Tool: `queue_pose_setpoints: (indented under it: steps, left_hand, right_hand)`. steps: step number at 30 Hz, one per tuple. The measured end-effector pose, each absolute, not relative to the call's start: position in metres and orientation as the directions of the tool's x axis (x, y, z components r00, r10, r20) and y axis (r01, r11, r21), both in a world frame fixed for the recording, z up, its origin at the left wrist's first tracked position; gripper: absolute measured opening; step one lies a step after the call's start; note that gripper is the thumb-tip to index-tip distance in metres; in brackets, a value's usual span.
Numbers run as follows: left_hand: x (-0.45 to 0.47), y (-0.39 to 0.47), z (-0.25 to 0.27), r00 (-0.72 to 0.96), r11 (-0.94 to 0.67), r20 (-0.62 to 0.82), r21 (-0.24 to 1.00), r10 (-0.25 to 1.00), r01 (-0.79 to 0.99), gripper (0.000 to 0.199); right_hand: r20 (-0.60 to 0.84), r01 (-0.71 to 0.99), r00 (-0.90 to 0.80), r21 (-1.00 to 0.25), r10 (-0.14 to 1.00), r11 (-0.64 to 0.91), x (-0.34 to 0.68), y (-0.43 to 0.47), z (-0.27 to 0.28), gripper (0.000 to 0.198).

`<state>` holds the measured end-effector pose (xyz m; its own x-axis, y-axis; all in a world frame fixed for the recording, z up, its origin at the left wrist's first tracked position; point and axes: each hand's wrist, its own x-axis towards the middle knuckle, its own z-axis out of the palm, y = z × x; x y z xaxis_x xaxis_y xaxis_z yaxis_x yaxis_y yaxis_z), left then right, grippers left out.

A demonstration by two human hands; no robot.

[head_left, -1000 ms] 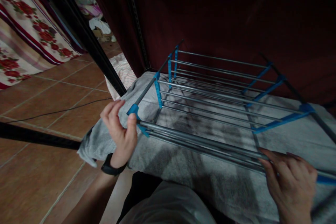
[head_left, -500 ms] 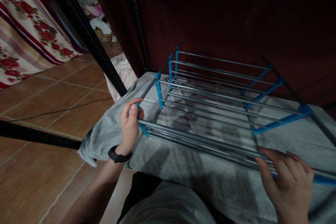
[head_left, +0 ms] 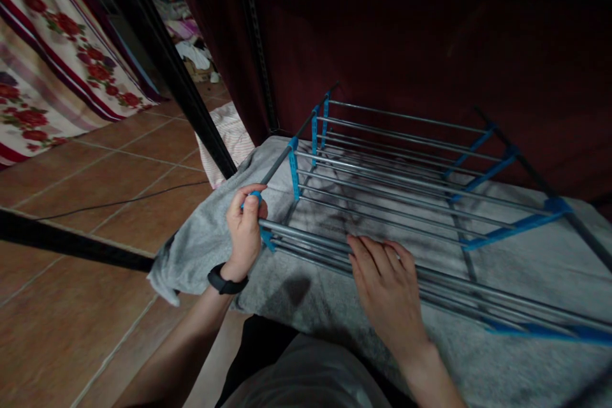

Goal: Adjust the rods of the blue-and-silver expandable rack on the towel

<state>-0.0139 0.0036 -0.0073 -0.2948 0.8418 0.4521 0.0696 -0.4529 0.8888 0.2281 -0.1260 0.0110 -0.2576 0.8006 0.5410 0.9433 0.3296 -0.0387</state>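
A shoe rack of grey metal tubes with blue plastic end pieces lies on a grey cloth. My left hand, with a black band on the wrist, is closed around the rack's near left corner, the thumb on a blue joint. My right hand lies over the near tubes, left of their middle. Its fingers are held together and bent onto the topmost tube; part of the thumb is hidden. At the right end the tubes meet another blue end piece.
The grey cloth hangs over the left edge. Black metal posts frame the left side, and a dark red curtain hangs behind. Tiled floor with a thin cable lies left. A floral curtain is farther off.
My right hand has moved left along the near tubes, from near their right end toward the middle. My left hand keeps its hold on the corner. The view has shifted slightly.
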Motion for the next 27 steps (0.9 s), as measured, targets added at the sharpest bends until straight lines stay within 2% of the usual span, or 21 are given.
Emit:
queue_pose_setpoints:
  steps: [5,8,11,14,20,25,27]
  left_hand:
    - [-0.019,-0.001,-0.007,-0.245,-0.463,0.487,0.873,0.838,0.151,0.053]
    - [-0.034,-0.008,-0.022,-0.237,-0.528,0.575,0.816,0.783,0.237,0.062]
    - [-0.056,-0.017,-0.043,-0.147,-0.56,0.713,0.646,0.686,0.519,0.063]
    - [-0.07,-0.021,-0.056,0.025,-0.513,0.735,0.447,0.677,0.733,0.072]
    - [-0.057,-0.014,-0.037,0.024,-0.426,0.734,0.367,0.679,0.827,0.061]
    - [-0.042,-0.013,-0.017,0.123,-0.262,0.73,0.08,0.673,0.962,0.049]
    - [-0.043,-0.014,-0.015,0.143,-0.224,0.703,0.024,0.697,0.974,0.049]
  right_hand:
    - [0.443,0.936,-0.321,0.012,0.837,0.352,0.206,-0.114,0.021,0.051]
    - [0.431,0.932,-0.336,0.025,0.837,0.362,0.202,-0.111,0.025,0.054]
    - [0.429,0.933,-0.337,0.035,0.838,0.358,0.203,-0.111,0.026,0.055]
    - [0.434,0.931,-0.345,0.044,0.832,0.363,0.205,-0.111,0.026,0.056]
    - [0.416,0.935,-0.33,0.02,0.847,0.354,0.196,-0.106,0.026,0.051]
    - [0.373,0.927,-0.351,0.011,0.859,0.375,0.169,-0.093,0.024,0.046]
    - [0.361,0.921,-0.368,0.016,0.857,0.389,0.162,-0.088,0.027,0.044]
